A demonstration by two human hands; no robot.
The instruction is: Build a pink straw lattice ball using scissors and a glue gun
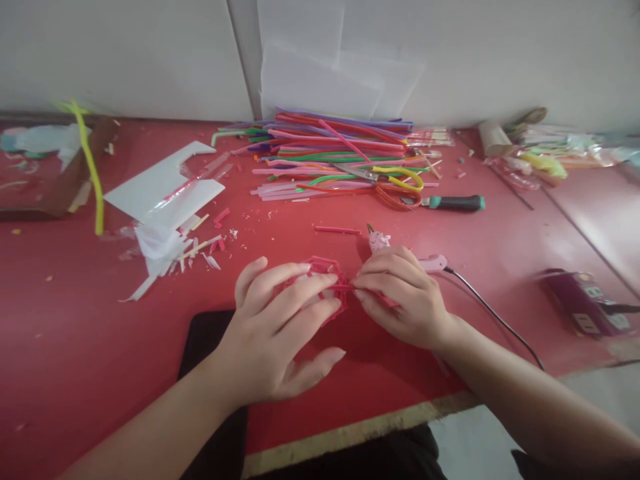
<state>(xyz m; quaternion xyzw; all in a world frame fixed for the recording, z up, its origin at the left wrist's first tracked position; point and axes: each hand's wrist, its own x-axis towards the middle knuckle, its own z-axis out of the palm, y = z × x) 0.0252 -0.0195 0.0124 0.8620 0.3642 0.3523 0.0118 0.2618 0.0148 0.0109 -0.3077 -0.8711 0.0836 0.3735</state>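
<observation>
On the red table lies a pinkish-red ring-shaped frame (327, 261) made of short sticks, partly covered by my fingers. My left hand (280, 320) rests over it with fingers stretched out, fingertips touching its top and the thumb held apart. At the frame's right edge my right hand (403, 293) pinches a thin pinkish-red stick (345, 287) between thumb and fingers. Just behind my right hand lies a pink glue gun (433, 263), its middle hidden by the hand. A loose pink stick (337, 230) lies beyond the frame.
Behind are a pile of coloured pipe cleaners (340, 150), yellow-handled scissors (400, 177) and a green-black handled tool (455, 203). Cut white board (165, 183) and scraps lie left. A black phone-like slab (207, 340) is by my left forearm. The cable (495, 313) runs right, near a maroon box (583, 300).
</observation>
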